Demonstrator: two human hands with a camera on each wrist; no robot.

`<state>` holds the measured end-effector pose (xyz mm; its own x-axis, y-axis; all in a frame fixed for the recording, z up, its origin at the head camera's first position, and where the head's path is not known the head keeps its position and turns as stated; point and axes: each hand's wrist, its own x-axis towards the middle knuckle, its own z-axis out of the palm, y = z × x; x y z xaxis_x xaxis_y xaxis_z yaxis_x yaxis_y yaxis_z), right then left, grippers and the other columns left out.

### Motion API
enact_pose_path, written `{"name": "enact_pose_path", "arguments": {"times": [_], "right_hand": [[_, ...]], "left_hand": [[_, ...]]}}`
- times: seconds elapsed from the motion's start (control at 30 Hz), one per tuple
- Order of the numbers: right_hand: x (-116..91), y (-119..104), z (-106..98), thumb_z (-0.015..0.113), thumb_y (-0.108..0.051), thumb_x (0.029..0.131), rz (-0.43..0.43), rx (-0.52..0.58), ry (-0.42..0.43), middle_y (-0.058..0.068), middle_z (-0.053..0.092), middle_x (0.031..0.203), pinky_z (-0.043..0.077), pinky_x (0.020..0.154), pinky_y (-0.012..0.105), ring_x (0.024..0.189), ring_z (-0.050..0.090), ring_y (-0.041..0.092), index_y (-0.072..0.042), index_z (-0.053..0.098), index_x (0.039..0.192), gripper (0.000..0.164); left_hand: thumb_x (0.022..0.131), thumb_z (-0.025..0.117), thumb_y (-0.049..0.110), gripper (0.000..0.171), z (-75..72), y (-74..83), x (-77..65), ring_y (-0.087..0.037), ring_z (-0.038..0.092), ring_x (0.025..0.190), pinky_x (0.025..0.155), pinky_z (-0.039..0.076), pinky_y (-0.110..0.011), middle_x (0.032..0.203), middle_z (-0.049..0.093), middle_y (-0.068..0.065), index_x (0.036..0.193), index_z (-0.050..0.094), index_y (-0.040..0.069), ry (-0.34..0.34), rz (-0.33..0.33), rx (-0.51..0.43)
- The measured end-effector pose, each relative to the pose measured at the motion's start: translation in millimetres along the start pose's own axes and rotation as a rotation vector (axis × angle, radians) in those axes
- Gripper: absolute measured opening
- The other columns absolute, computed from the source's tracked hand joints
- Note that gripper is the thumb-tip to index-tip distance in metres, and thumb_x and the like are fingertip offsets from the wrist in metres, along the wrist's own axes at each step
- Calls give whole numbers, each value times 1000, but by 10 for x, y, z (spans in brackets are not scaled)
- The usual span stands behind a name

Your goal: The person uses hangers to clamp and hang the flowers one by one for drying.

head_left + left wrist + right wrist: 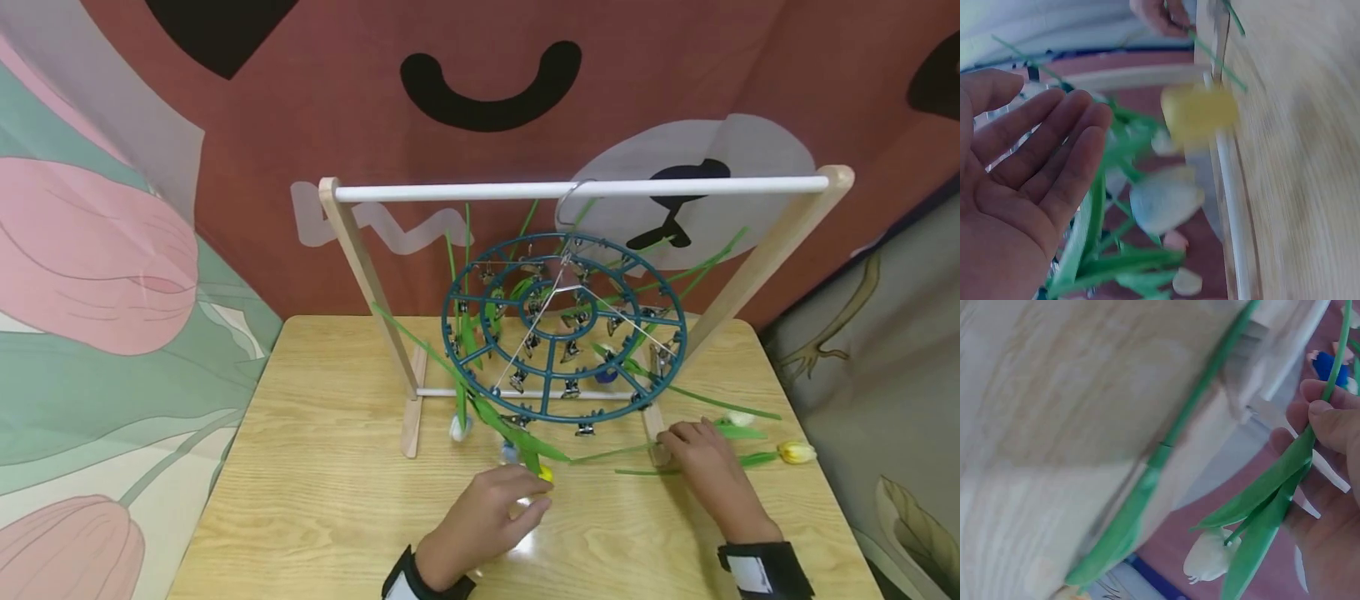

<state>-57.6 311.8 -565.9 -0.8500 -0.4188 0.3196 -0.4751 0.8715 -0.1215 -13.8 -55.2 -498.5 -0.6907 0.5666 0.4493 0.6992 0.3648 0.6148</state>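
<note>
In the head view my right hand (708, 471) is at the rack's right foot. The right wrist view has its thumb and fingers pinching the green stem (1335, 365) of a white artificial tulip (1210, 556), whose head points down past the palm. My left hand (487, 512) is just in front of a hanging yellow tulip (1200, 115), fingers extended and palm bare in the left wrist view. Above both hands hangs a round blue clip hanger (551, 358) with metal clips; several tulips dangle from it, including a bluish-white one (1163, 203).
A wooden rack with a white top bar (487, 192) carries the hanger by its hook. On the table (315, 500), a pale yellow tulip (797, 452) lies by the right hand. Patterned cloth (360, 108) stands behind.
</note>
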Motion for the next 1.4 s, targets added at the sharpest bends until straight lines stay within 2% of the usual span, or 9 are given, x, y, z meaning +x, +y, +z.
{"name": "enact_pose_path", "arguments": {"times": [0.1,0.27,0.4,0.63,0.8,0.9,1.1,1.17,1.4], "right_hand": [[-6,-72,-75,79,23,67,-9,-28,-1,12,71,97,56,87,57,90,66,33,-5,76,99,43],[11,-283,-169,80,19,69,-44,-35,-58,6,73,99,59,80,50,90,67,27,-11,77,101,44],[78,-494,-214,81,15,72,-80,-33,-99,1,73,100,59,77,44,91,67,22,-14,77,103,43],[166,-751,-225,84,9,68,-152,-16,-48,-5,73,95,58,71,37,86,66,15,-17,78,99,41],[197,-856,-262,86,5,71,-128,-32,-138,-7,73,96,59,74,34,89,67,13,-20,78,100,40],[224,-905,-287,86,6,71,-126,1,-156,-7,74,98,60,75,34,90,68,13,-20,78,103,42],[301,-1001,-335,86,7,71,-180,75,-97,-6,74,99,60,73,31,90,68,13,-17,77,108,45],[329,-1029,-353,86,6,71,-200,77,-70,-6,74,99,60,72,30,90,68,12,-17,77,108,44],[401,-1067,-417,86,3,72,-254,98,12,-5,74,99,61,71,30,89,69,12,-14,76,108,41]], "left_hand": [[102,66,18,23,55,71,39,-12,72,109,97,58,-20,117,76,-4,121,72,7,-67,-20,-9],[101,67,17,32,157,62,90,-16,68,120,103,57,-25,129,72,-6,131,67,7,-70,-36,37],[98,71,15,35,219,35,135,-17,67,122,105,57,-29,131,70,-7,132,67,6,-82,-46,134],[99,70,18,36,226,15,183,-19,67,120,103,57,-28,130,70,-8,133,66,5,-131,-58,257],[96,74,21,38,226,-26,184,-23,65,123,107,56,-34,132,69,-9,131,67,5,-120,-89,333],[96,74,22,37,221,-46,175,-23,65,124,109,55,-35,131,69,-9,128,69,6,-114,-92,349],[97,70,8,21,215,-40,176,-15,70,109,95,59,-21,115,74,-3,117,75,7,-117,-64,336],[94,72,4,19,198,-19,186,-13,70,104,91,59,-18,110,74,-2,112,77,8,-117,-62,344],[87,76,-4,23,122,48,217,-12,67,92,78,58,-14,99,70,-3,105,78,8,-112,-64,480]]}}
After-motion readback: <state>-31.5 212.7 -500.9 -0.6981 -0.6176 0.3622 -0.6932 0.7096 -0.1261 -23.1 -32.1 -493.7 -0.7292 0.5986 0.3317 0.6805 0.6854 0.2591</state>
